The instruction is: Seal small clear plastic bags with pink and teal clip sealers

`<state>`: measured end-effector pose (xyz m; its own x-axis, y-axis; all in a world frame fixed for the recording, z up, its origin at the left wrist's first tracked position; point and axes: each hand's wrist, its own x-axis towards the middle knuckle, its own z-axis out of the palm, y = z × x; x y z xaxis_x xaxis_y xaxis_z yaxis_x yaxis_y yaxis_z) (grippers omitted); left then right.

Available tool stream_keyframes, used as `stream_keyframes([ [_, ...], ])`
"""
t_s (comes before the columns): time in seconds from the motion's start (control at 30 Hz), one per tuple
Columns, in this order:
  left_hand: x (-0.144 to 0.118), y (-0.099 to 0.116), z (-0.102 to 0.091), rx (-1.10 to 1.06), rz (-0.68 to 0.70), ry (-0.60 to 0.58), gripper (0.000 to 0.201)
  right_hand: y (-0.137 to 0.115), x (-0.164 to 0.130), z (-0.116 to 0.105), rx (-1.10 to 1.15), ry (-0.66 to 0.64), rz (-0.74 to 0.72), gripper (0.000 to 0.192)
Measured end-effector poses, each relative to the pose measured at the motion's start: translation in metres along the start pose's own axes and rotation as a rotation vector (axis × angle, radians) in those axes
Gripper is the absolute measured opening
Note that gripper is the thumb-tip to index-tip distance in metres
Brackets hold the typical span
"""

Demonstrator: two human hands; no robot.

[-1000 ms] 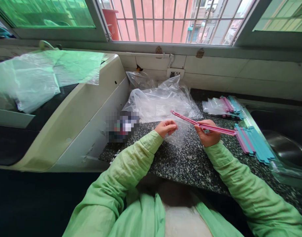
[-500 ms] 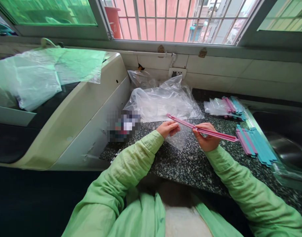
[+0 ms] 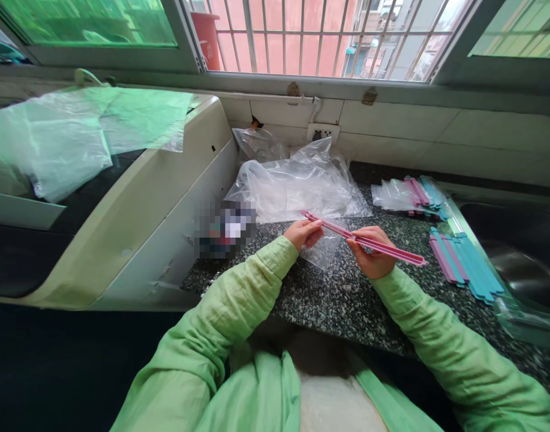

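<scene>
- Right hand [image 3: 370,255] closed around pink clip stick [image 3: 364,240], held slanting above speckled bench [image 3: 337,300].
- Left hand [image 3: 305,232] pinching small clear bag [image 3: 323,249] just beside the stick's far end.
- Teal and pink sticks [image 3: 463,264] lying at right.

Open along the countertop's [image 3: 337,312] near edge; blocked at the back edge by heaped plastic bags [image 3: 292,183], at the right edge by stacked sticks [image 3: 466,264].

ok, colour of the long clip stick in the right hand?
Pink clip stick, gripped by the right hand; head view.
</scene>
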<state>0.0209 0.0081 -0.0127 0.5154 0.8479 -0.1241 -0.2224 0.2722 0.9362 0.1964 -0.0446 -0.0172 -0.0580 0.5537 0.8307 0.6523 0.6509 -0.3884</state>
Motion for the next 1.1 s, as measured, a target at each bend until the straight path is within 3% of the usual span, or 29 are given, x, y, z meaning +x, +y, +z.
stream_keyframes([
  [0.3,0.002,-0.001,-0.005,-0.111,-0.087,0.000,0.033,0.000,-0.001,0.002,0.027,-0.024,0.023,0.010],
  [0.83,0.001,-0.002,-0.005,-0.224,0.001,0.062,0.026,-0.001,0.005,-0.002,-0.068,-0.090,-0.050,0.011],
  [1.1,-0.002,0.006,-0.001,-0.254,0.022,0.138,0.028,0.003,0.008,-0.010,-0.122,-0.018,-0.085,0.014],
])
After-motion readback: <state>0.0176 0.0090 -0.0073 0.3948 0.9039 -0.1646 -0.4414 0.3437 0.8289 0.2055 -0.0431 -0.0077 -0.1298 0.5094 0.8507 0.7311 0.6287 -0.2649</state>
